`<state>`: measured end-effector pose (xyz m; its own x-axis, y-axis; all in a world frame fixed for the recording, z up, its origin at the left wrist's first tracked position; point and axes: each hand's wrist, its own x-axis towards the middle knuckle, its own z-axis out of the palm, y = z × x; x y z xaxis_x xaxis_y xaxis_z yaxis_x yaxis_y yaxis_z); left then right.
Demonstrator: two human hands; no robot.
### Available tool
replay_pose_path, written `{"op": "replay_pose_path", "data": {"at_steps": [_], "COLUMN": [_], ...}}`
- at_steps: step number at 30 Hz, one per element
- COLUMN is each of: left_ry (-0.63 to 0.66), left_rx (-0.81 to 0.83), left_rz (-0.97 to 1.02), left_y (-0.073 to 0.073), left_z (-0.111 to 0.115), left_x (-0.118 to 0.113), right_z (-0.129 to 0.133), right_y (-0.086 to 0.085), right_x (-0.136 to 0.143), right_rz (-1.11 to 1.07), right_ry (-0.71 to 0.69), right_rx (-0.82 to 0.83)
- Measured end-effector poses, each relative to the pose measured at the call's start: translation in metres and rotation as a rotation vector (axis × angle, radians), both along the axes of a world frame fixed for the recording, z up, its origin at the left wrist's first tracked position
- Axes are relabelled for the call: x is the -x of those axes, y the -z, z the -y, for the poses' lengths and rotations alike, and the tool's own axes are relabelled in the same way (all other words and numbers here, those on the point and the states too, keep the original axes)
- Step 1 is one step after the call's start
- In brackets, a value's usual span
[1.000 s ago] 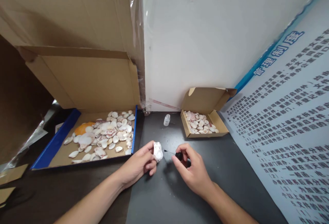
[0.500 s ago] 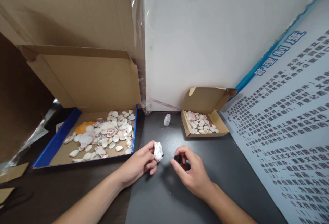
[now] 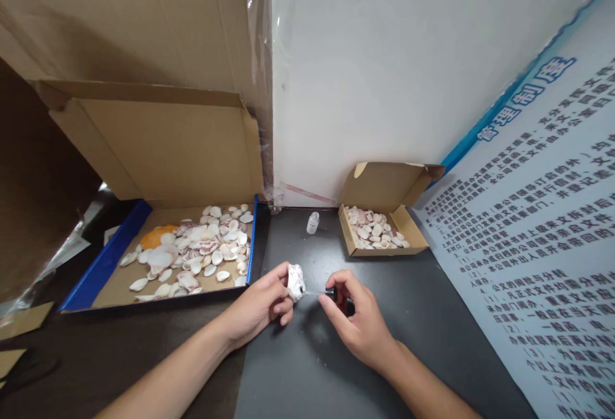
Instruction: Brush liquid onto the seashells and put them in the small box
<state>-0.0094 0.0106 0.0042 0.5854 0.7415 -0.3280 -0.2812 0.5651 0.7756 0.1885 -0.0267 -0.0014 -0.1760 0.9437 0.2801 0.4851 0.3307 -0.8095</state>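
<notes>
My left hand [image 3: 264, 296] pinches a small white lumpy piece [image 3: 296, 279] with dark specks, whose kind I cannot make out. To its right, my right hand [image 3: 354, 313] is closed on a black-capped applicator [image 3: 331, 293]. Its thin, clear stem points left at the dark spot on the white piece's lower edge; whether the tip touches is too small to tell. Beyond both hands, a small clear bottle [image 3: 312, 223] stands on the dark tabletop [image 3: 307, 380].
On the left, an open blue-edged cardboard box [image 3: 158, 150] contains many seashells [image 3: 204, 243] and an orange shell [image 3: 157, 238]. A smaller open carton [image 3: 384, 253] with shells stands at the back right. A white wall panel [image 3: 355, 86] and a printed poster [image 3: 538, 233] border the table.
The applicator's clear stem now shows between the hands, and its black cap is turned more toward the white piece. Both hands stay almost where they were.
</notes>
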Motion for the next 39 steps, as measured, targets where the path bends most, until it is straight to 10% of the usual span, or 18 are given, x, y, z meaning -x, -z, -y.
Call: {"op": "replay_pose_path", "data": {"at_steps": [39], "left_ry": [-0.136], "left_rx": [0.070], "left_rz": [0.011], "left_y": [0.0014], "left_z": [-0.0005], "left_x": [-0.0002], "right_z": [0.0027], "right_y": [-0.0018], "right_x": [0.0009], "right_rz": [0.013], "right_ry": [-0.016], "right_rx": [0.080]}}
